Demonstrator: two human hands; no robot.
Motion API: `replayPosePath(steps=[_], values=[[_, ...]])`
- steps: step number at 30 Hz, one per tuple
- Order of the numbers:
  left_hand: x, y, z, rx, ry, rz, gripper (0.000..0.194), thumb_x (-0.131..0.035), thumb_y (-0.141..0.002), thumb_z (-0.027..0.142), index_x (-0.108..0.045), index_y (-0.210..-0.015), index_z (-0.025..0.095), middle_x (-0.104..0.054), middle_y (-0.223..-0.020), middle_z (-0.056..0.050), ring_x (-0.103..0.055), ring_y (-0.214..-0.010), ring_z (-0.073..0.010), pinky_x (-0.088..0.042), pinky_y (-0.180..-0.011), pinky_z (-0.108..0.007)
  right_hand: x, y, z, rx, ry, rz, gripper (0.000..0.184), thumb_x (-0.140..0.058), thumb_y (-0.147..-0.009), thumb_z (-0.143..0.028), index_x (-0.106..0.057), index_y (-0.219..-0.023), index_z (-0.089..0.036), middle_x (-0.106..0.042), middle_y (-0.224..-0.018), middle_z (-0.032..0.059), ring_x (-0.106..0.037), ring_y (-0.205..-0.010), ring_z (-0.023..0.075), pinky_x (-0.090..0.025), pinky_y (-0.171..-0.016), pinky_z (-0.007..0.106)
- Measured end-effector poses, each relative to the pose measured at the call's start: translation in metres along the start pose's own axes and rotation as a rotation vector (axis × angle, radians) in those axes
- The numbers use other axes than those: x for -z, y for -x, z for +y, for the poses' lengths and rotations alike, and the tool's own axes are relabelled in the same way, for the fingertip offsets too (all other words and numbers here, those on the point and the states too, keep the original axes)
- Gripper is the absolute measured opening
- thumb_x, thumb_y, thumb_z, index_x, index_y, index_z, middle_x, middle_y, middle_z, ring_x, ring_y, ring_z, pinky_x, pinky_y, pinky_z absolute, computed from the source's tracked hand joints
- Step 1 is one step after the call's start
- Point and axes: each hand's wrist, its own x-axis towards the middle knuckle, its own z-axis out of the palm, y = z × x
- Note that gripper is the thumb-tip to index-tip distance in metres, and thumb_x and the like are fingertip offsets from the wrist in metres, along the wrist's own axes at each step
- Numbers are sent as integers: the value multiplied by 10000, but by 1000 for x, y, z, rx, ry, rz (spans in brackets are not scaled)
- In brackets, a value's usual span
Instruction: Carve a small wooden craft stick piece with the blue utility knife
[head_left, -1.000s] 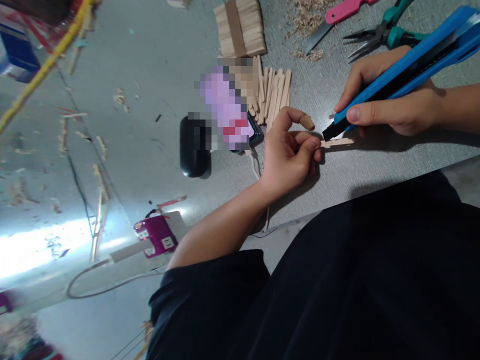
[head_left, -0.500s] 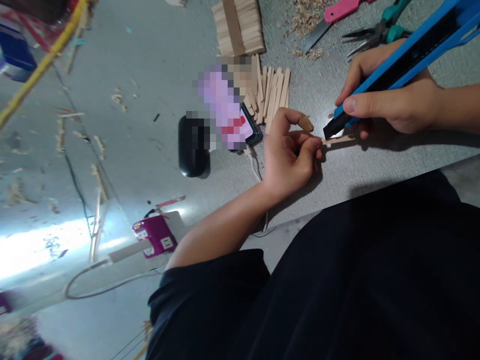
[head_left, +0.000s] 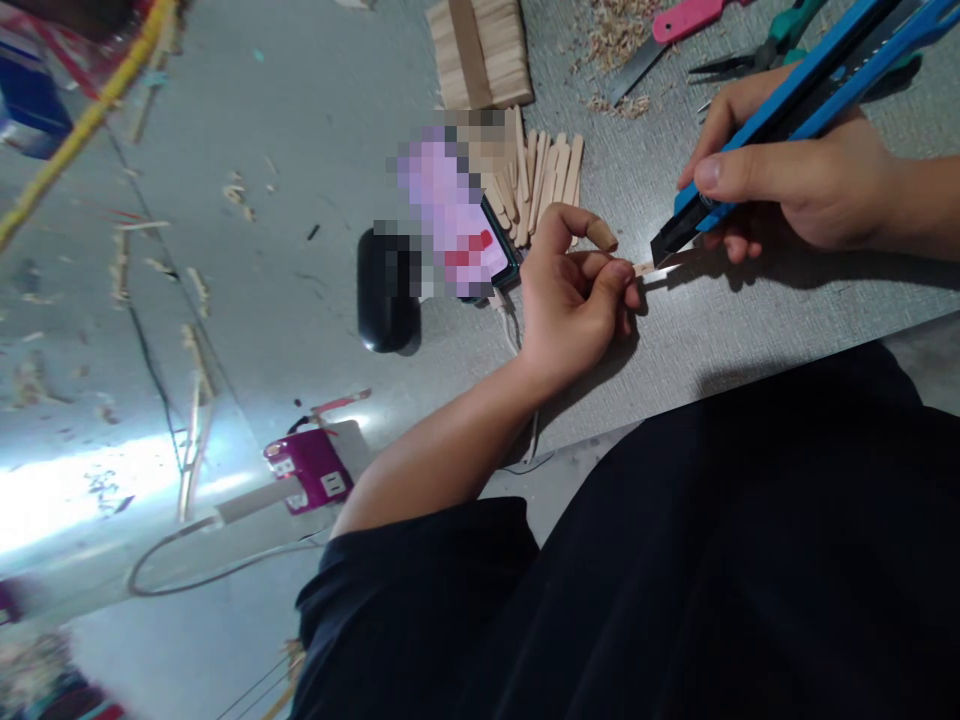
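Observation:
My left hand (head_left: 581, 295) pinches one end of a thin wooden craft stick (head_left: 645, 269) just above the table. My right hand (head_left: 795, 185) grips a blue utility knife (head_left: 772, 115), its black tip angled down at the stick close to my left fingertips. A bright blade edge shows along the stick; whether it cuts in, I cannot tell. A covering, perhaps a bandage, wraps a raised left finger. Loose craft sticks (head_left: 536, 185) lie fanned out beyond my left hand.
Nearby lie a phone (head_left: 457, 215) on a cable, a black oval case (head_left: 388, 300), a banded stick bundle (head_left: 495, 55), wood shavings (head_left: 619, 35), a pink-handled blade (head_left: 686, 20) and green-handled pliers (head_left: 780, 40). A purple power strip (head_left: 319, 470) sits left, near the table edge (head_left: 675, 400).
The knife and my right hand have shifted slightly up and right, and the knife has turned a little. My left hand has moved slightly left, still pinching the stick.

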Motion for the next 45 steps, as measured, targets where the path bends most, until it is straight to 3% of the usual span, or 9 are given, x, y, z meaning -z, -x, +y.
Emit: replayPosePath(steps=[3, 5, 10, 15, 24, 31, 37, 42, 45], values=[[2, 0, -2, 20, 17, -15, 260, -762, -1121, 423, -548, -1200, 298, -705, -689, 120, -552, -380, -71, -434, -395, -187, 1, -1, 1, 97, 21, -8, 289, -977, -872, -254, -721, -905, -123, -748, -670, -27, -706, -469, 139, -556, -386, 218], [3, 0, -2, 25, 32, -27, 275, -766, -1120, 447, -547, -1201, 301, -703, -684, 122, -552, -377, -74, -435, -392, -189, 1, -1, 1, 171, 30, -25, 256, -962, -879, -231, -737, -911, -111, -757, -702, -29, -709, -489, 114, -551, -411, 191], [3, -2, -1, 49, 45, -53, 351, -781, -1103, 529, -523, -1177, 303, -693, -664, 128, -532, -359, -71, -406, -372, -182, 2, 0, 0, 242, 69, -71, 527, -1045, -852, -549, -764, -924, -109, -765, -701, -25, -723, -521, 105, -560, -439, 177], [3, -2, 1, 89, 48, -63, 394, -786, -1088, 569, -514, -1182, 301, -697, -666, 126, -544, -368, -74, -411, -382, -190, 1, 1, 0, 176, 82, -90, 474, -1036, -875, -498, -763, -957, -119, -777, -726, -40, -727, -535, 95, -578, -467, 175], [2, 0, -4, 96, 78, -69, 405, -799, -1079, 549, -514, -1228, 303, -711, -707, 110, -564, -398, -82, -409, -388, -212, 6, -1, 3, 208, 140, -146, 389, -1034, -898, -429, -814, -990, -121, -780, -692, -13, -712, -549, 88, -542, -471, 153], [0, 0, -4, 100, 45, -85, 357, -798, -1075, 456, -526, -1243, 297, -704, -685, 112, -586, -419, -94, -454, -415, -208, 15, -5, 4, 80, 144, -229, 398, -1021, -906, -395, -830, -1082, -93, -792, -705, -3, -734, -565, 105, -551, -476, 150], [5, -5, -7, 47, 3, -62, 271, -778, -1079, 362, -560, -1226, 296, -695, -678, 112, -586, -414, -92, -452, -422, -204, 19, -3, -2, -32, 181, -425, 261, -921, -970, -394, -832, -999, -151, -755, -649, -40, -642, -480, 100, -462, -404, 179], [7, -6, -5, 51, -16, -88, 265, -774, -1065, 345, -556, -1208, 299, -703, -673, 115, -566, -393, -86, -425, -397, -194, 19, -7, 3, 109, 129, -209, 377, -1003, -911, -478, -808, -991, -165, -787, -735, -21, -674, -514, 105, -496, -425, 199], [6, -6, -5, 58, 9, -92, 257, -775, -1061, 328, -558, -1195, 301, -710, -676, 111, -551, -380, -82, -421, -394, -198, 18, -8, 4, 228, 180, -235, 339, -979, -958, -417, -815, -1039, -131, -759, -706, -31, -688, -554, 84, -486, -470, 163]])
